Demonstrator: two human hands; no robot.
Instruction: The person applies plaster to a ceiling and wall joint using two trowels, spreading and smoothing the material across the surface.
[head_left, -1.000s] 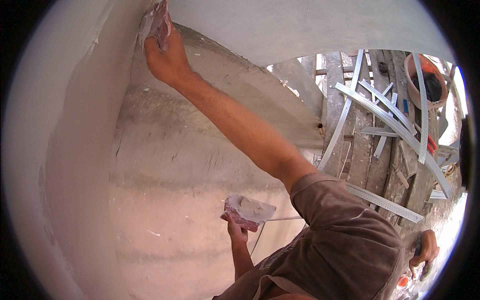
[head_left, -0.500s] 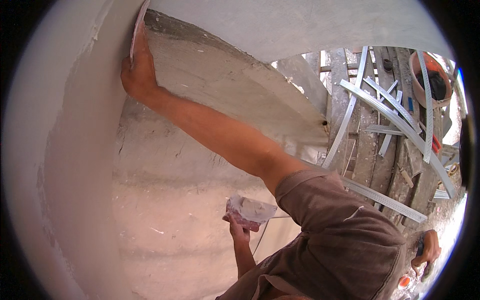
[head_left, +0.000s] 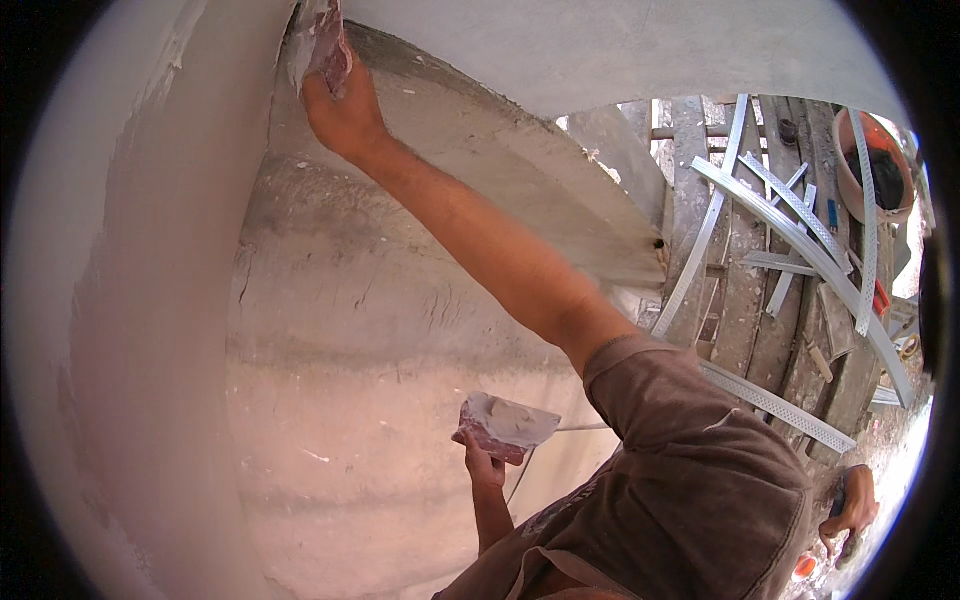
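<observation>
My right arm stretches to the upper left, where my right hand (head_left: pixel 342 108) grips a reddish, plaster-smeared flat blade (head_left: pixel 326 45) at the corner between the smooth left wall (head_left: pixel 150 290) and the rough grey sloping surface (head_left: pixel 450 120). Lower in the middle, my left hand (head_left: pixel 482 462) holds a second flat reddish tool (head_left: pixel 490 445) carrying a pile of pale plaster (head_left: pixel 512 415), in front of a stained wall (head_left: pixel 350 440).
A pale overhead surface (head_left: pixel 600 50) curves across the top. On the right, wooden planks (head_left: pixel 745 330) hold several perforated metal strips (head_left: pixel 770 405), an orange-lined bucket (head_left: pixel 855 135) and small tools (head_left: pixel 818 360). A bare limb, partly hidden, shows at lower right (head_left: pixel 855 505).
My right hand swung left with the blade turned edge-on, then came back up and right, the blade's flat face showing again. My left hand and its load shifted slightly right.
</observation>
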